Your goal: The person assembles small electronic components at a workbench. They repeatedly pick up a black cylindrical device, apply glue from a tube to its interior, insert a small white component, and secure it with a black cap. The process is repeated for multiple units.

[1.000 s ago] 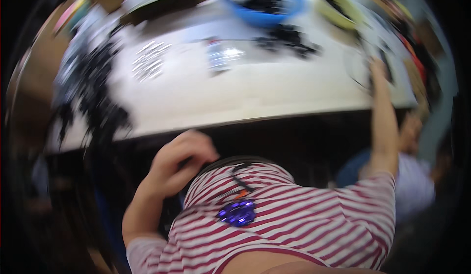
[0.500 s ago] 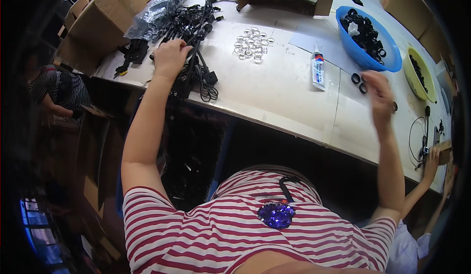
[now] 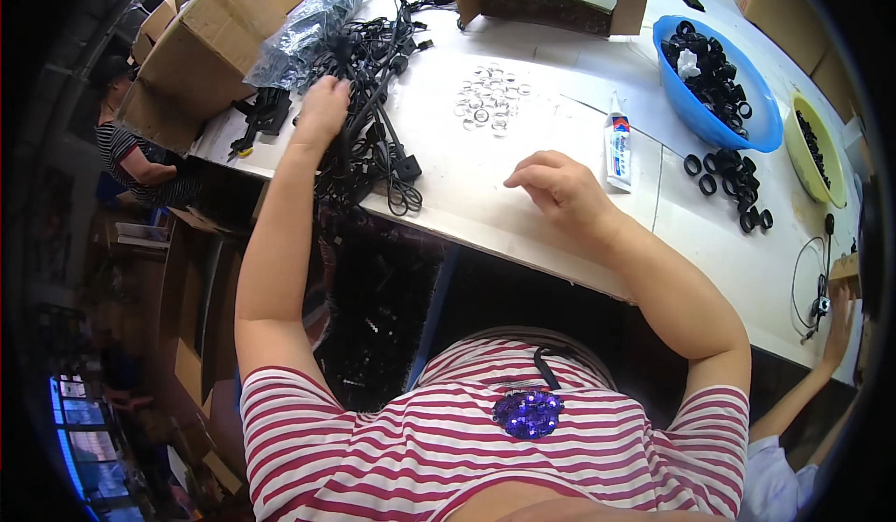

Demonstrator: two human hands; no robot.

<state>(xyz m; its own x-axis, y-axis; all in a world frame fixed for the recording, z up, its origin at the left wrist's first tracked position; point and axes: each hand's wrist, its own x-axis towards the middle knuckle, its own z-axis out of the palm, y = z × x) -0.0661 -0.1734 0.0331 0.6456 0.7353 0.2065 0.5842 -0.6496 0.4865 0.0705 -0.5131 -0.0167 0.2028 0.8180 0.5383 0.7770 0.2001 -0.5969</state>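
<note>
My left hand [image 3: 324, 111] is at the left edge of a tangled heap of black cables [image 3: 373, 64], its fingers curled. What they hold, if anything, is hidden. Above the white table, near its front edge, my right hand [image 3: 567, 190] has its fingers loosely bent and pointing left, with nothing visible in them. Beyond it lies a cluster of clear round lenses [image 3: 492, 97]. A white, blue and red glue tube [image 3: 618, 147] lies just right of the lenses. Farther right, several loose black rings [image 3: 737, 181] are spread on the table.
A blue basin [image 3: 719, 134] of black rings and a yellow basin [image 3: 831, 186] with small black parts stand at right. Cardboard boxes [image 3: 219, 46] and clear plastic wrap [image 3: 303, 32] border the left. Another person's hand [image 3: 840, 312] is at far right; a seated person [image 3: 140, 158] is at left.
My right hand has swung left from the loose black rings to the table's middle, uncovering more rings. My left hand stays at the cables. The view has shifted slightly.
</note>
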